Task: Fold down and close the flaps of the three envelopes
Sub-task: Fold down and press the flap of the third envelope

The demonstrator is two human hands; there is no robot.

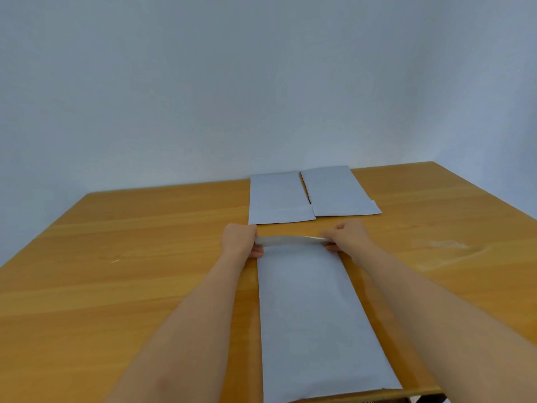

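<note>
A long white envelope (311,309) lies lengthwise on the wooden table in front of me, its flap (290,240) at the far end, curled up and partly folded over. My left hand (239,239) pinches the flap's left corner and my right hand (347,237) pinches its right corner. Two more white envelopes lie side by side farther back: the left one (276,196) and the right one (337,190), each lying flat with a folded strip at its near end.
The wooden table (130,271) ends at a plain pale wall behind the far envelopes. Its right edge runs diagonally at the far right. The near envelope reaches the table's front edge, where a dark object (430,399) shows below.
</note>
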